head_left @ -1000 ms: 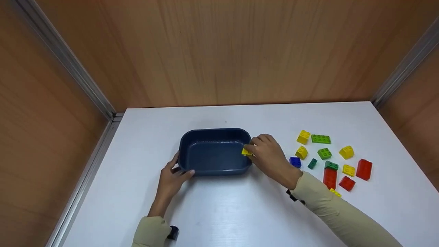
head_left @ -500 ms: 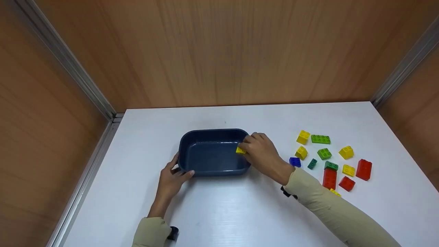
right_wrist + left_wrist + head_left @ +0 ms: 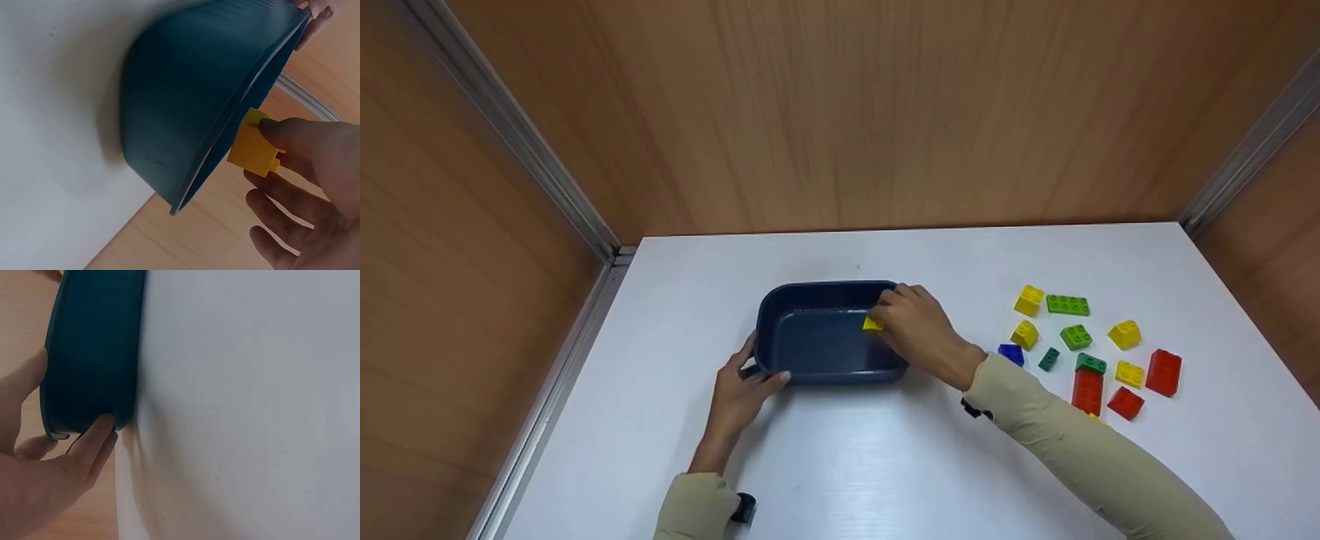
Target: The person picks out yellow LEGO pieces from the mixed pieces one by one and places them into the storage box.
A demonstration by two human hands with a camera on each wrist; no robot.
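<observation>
A dark blue rectangular tray with deep walls rests on the white table. My left hand holds its left end, thumb at the front rim and fingers round the left side; in the left wrist view the fingertips lie against the tray's outer wall. My right hand is over the tray's right end and pinches a yellow toy brick between thumb and fingers. In the right wrist view the brick is just above the rim, its studs facing the palm. The tray's visible floor holds nothing.
Several loose toy bricks lie to the right: yellow ones, green ones, red ones and a blue one. My right sleeve covers part of a yellow brick. A wooden panel rises behind the table.
My right hand has moved left with the yellow brick, from the tray's right rim to over its inside. My left hand stays on the tray. The view has shifted slightly.
</observation>
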